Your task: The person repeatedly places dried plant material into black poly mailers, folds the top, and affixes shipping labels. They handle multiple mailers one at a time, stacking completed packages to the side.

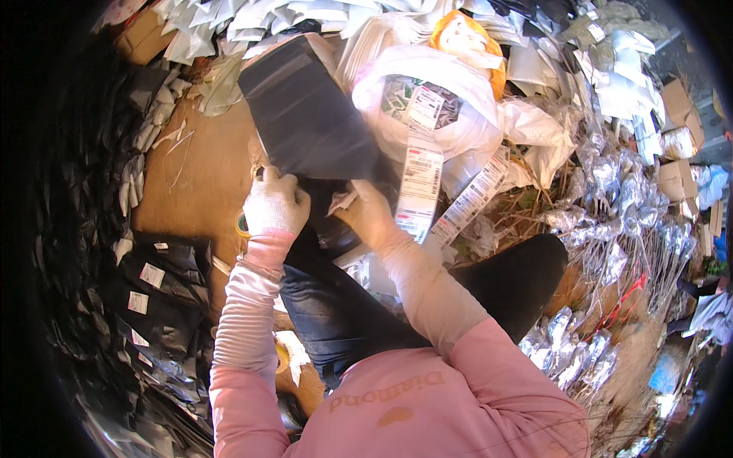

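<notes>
A flat black plastic mailing bag (312,109) lies in front of me, its near edge close to both hands. My left hand (276,201), in a pale glove, is closed on the bag's near left corner. Between the fingers of my right hand (369,216) is a small pale packet (342,201), held by the near edge of the mailing bag; its details are blurred. Right of the hands, a long strip of printed labels (421,169) hangs out of an open white plastic bag (395,134) full of small packets (449,109).
A wooden board (192,149) lies to the left, with a tape roll (242,223) near my left wrist. Labelled black parcels (172,292) are stacked at lower left. White mailers (275,17) pile up at the back. Clear-wrapped bundles (607,177) and cardboard boxes (677,180) fill the right.
</notes>
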The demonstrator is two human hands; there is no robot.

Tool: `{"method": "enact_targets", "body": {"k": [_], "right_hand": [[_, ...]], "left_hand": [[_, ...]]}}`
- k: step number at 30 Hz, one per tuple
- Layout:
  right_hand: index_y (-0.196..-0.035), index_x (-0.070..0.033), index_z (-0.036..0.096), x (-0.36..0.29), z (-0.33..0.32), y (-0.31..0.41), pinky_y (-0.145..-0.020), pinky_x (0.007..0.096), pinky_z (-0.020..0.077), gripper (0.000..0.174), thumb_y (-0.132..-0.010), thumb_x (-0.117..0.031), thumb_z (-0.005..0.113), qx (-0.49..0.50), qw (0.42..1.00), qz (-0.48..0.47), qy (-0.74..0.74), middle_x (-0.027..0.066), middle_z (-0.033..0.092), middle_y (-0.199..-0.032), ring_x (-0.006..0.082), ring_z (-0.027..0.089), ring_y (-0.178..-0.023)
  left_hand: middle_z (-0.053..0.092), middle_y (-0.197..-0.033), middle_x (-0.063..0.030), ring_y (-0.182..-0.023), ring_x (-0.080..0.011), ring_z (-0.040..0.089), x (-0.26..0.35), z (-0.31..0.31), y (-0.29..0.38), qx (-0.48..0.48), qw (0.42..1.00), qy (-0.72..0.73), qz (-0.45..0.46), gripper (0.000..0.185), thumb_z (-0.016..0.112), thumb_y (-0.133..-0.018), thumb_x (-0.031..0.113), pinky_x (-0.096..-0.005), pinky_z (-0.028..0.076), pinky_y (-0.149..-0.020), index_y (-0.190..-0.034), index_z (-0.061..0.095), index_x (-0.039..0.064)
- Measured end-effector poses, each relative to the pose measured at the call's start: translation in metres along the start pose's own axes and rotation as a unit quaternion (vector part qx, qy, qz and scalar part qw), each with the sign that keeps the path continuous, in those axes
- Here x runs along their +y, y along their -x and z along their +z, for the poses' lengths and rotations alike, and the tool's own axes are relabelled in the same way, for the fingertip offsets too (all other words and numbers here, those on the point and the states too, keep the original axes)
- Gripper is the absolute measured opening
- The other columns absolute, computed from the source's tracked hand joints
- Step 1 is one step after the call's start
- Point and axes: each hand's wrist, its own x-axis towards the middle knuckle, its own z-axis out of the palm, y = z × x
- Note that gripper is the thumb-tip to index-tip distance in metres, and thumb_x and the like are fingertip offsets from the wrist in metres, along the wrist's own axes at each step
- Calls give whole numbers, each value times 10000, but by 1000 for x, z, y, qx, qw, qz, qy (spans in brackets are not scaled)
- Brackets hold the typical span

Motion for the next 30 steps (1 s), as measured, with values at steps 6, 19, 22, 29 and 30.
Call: {"method": "enact_targets", "body": {"k": [6, 19, 22, 29, 30], "right_hand": [[-1344, -117, 403, -24, -1, 53, -849, 425, 501, 464, -974, -328, 586, 51, 995, -7, 89, 102, 542, -1069, 220, 599, -931], [-1439, -32, 406, -47, 19, 41, -1069, 411, 414, 562, -947, -233, 590, -85, 984, -128, 88, 122, 502, -1358, 235, 525, -1213], [-1350, -37, 514, -90, 13, 43, -1052, 403, 424, 496, -956, -325, 604, -90, 910, -277, 295, 127, 592, -1245, 268, 567, -1157], [-1378, -25, 526, -125, -38, -13, -1061, 400, 414, 756, -971, -648, 395, -101, 630, -131, 758, 216, 598, -1328, 328, 528, -1291], [-1395, -26, 510, -129, -37, -13, -1069, 409, 406, 758, -970, -644, 398, -110, 544, -41, 831, 223, 591, -1336, 338, 517, -1303]], "left_hand": [[581, -1244, -194, -1063, -395, 643, 22, 23, -17, -114, 986, 22, -122, 421, 600, -874, 156, -501, 543, -837, -1287, 518, 154], [643, -1186, -114, -752, -164, 600, 1, 37, -31, -302, 852, 370, -213, 833, 528, -809, -7, -280, 520, -645, -1575, 288, 216], [575, -1317, -58, -861, -163, 579, -9, 14, -28, -272, 827, 429, -241, 890, 520, -782, -13, -281, 495, -586, -1585, 251, 261], [558, -1324, -104, -845, -174, 603, -30, 16, -45, -263, 776, 524, -231, 913, 517, -749, -45, -250, 492, -575, -1588, 239, 185], [559, -1324, -104, -863, -169, 602, -43, 17, -40, -262, 773, 529, -232, 912, 515, -745, -44, -247, 488, -579, -1587, 241, 175]]}}
